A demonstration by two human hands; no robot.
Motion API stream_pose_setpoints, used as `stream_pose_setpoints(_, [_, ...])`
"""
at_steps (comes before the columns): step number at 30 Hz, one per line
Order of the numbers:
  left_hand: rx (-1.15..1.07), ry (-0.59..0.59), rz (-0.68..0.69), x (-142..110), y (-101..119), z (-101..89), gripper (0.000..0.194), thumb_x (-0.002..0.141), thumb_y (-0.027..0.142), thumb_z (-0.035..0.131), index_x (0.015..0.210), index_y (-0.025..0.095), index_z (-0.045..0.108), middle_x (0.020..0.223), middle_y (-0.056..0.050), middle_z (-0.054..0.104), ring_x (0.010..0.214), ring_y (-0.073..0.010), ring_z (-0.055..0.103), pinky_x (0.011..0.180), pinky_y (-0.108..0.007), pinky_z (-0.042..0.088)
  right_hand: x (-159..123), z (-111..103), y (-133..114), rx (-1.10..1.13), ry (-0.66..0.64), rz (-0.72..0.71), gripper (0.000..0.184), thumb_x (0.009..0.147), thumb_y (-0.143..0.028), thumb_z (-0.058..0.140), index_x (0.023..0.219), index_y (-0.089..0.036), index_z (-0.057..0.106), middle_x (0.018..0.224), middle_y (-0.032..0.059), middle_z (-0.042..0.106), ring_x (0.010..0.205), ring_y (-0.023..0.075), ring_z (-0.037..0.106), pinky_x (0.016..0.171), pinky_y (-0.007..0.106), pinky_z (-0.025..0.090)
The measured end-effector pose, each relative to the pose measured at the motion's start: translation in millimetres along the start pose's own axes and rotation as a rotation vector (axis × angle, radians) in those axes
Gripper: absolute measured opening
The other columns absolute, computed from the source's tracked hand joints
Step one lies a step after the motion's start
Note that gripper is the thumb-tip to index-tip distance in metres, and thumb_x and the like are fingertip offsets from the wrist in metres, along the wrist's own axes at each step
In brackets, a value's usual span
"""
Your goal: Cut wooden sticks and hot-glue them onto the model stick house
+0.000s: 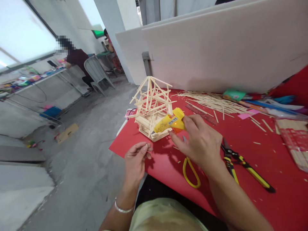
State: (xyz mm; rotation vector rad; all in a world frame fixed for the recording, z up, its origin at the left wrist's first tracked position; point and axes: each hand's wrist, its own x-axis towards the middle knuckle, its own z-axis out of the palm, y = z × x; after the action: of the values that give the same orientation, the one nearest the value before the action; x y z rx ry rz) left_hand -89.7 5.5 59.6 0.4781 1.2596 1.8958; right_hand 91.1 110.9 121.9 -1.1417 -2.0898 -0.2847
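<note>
My right hand (201,138) is wrapped round a yellow hot glue gun (172,121), its dark nozzle pointing left and down at the near side of a stick-built model house (154,106). Whether the nozzle touches the sticks, I cannot tell. The model is a pale wooden frame with a peaked, open roof, upright on the red tabletop (166,163). Just in front of it, my left hand (138,157) is closed in a pinch, thumb against fingertips. Anything between those fingers is too small to make out.
Yellow-handled scissors (192,173) lie below my right hand, black-and-yellow cutters (243,160) to its right. Loose sticks (207,101) are piled at the back beside a ruler (201,114). A packet of sticks (293,138) is far right. A white board (211,54) stands behind; a person (77,61) sits across the room.
</note>
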Motion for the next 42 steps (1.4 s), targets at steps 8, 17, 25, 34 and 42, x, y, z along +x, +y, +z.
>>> stream_pose_setpoints(8, [0.13, 0.022, 0.178, 2.6, -10.5, 3.7, 0.014, 0.077, 0.028, 0.08, 0.082, 0.017, 0.073, 0.073, -0.003, 0.073, 0.061, -0.013, 0.066, 0.049, -0.02, 0.05, 0.2, -3.1, 7.3, -0.036, -0.008, -0.005, 0.047, 0.089, -0.05, 0.057, 0.121, -0.016, 0.061, 0.102, 0.0048, 0.065, 0.073, 0.0149, 0.056, 0.054, 0.028, 0.029])
stream_pose_setpoints(17, [0.105, 0.027, 0.159, -0.7, -10.2, 11.6, 0.015, 0.077, 0.026, 0.078, 0.081, 0.016, 0.068, 0.082, -0.006, 0.074, 0.06, -0.0138, 0.066, 0.044, -0.02, 0.047, -0.1, -4.3, 7.2, -0.022, -0.011, 0.006, 0.047, 0.089, -0.051, 0.057, 0.118, -0.015, 0.062, 0.102, 0.0053, 0.065, 0.074, 0.0152, 0.057, 0.054, 0.028, 0.029])
stream_pose_setpoints(25, [-0.126, -0.058, -0.18, -0.4, -9.6, 15.3, 0.02, 0.071, 0.016, 0.075, 0.088, 0.016, 0.064, 0.076, -0.001, 0.065, 0.056, -0.007, 0.054, 0.043, -0.015, 0.04, -0.6, -4.6, 8.0, -0.028, 0.001, 0.024, 0.045, 0.089, -0.051, 0.056, 0.118, -0.016, 0.062, 0.101, 0.0054, 0.066, 0.074, 0.0155, 0.058, 0.052, 0.028, 0.025])
stream_pose_setpoints(34, [-0.12, -0.085, -0.154, 3.6, -10.3, 22.2, 0.018, 0.078, 0.022, 0.078, 0.08, 0.016, 0.06, 0.061, 0.005, 0.05, 0.044, -0.0024, 0.035, 0.036, -0.012, 0.024, -0.8, -7.8, 11.5, -0.022, 0.003, 0.006, 0.046, 0.087, -0.05, 0.058, 0.119, -0.016, 0.062, 0.102, 0.0046, 0.066, 0.073, 0.0157, 0.059, 0.054, 0.029, 0.031])
stream_pose_setpoints(42, [-0.42, 0.222, -0.751, 14.8, -29.3, 12.5, 0.012, 0.084, 0.003, 0.051, 0.084, 0.007, 0.062, 0.084, -0.013, 0.067, 0.076, -0.0175, 0.069, 0.07, -0.028, 0.06, -2.7, -4.5, 4.9, 0.004, 0.022, -0.036, 0.045, 0.089, -0.047, 0.058, 0.119, -0.014, 0.061, 0.105, 0.0061, 0.067, 0.074, 0.0162, 0.06, 0.055, 0.029, 0.033])
